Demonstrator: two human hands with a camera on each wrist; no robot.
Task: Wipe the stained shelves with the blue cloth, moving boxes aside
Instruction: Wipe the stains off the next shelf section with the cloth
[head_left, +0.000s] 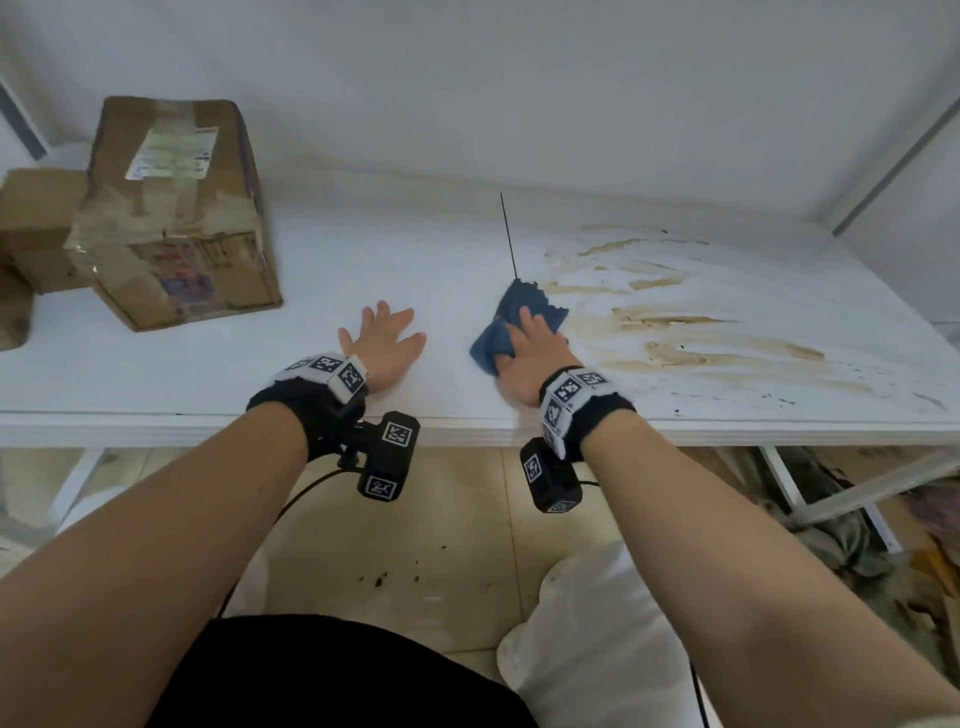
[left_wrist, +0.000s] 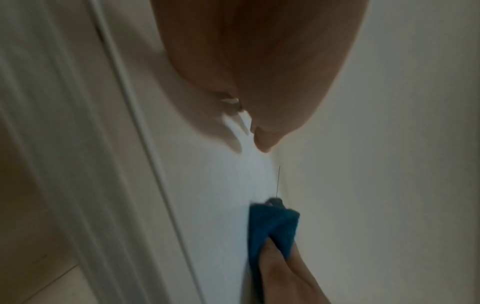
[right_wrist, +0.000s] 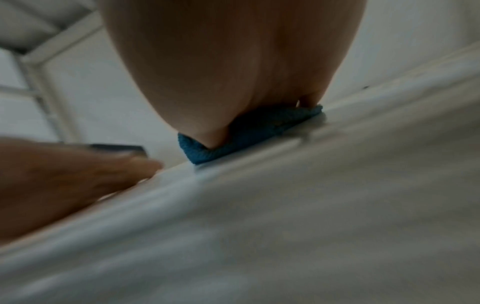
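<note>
Nearest me, my two hands sit on the white shelf (head_left: 208, 374) just past its front edge. My left hand (head_left: 382, 343) lies palm down on bare board, fingers straight and spread apart. My right hand (head_left: 535, 358) presses down on the one blue cloth (head_left: 506, 322), thumb tucked into a fold and fingers laid over the top; the cloth is bunched beneath it, just left of the brown stains (head_left: 691, 317). Those streaks cover the shelf's right half, with dark specks toward the front edge. Farther back at the left I count two cardboard boxes: a large taped box (head_left: 176, 218) and a smaller box (head_left: 36, 228) touching its left side
</note>
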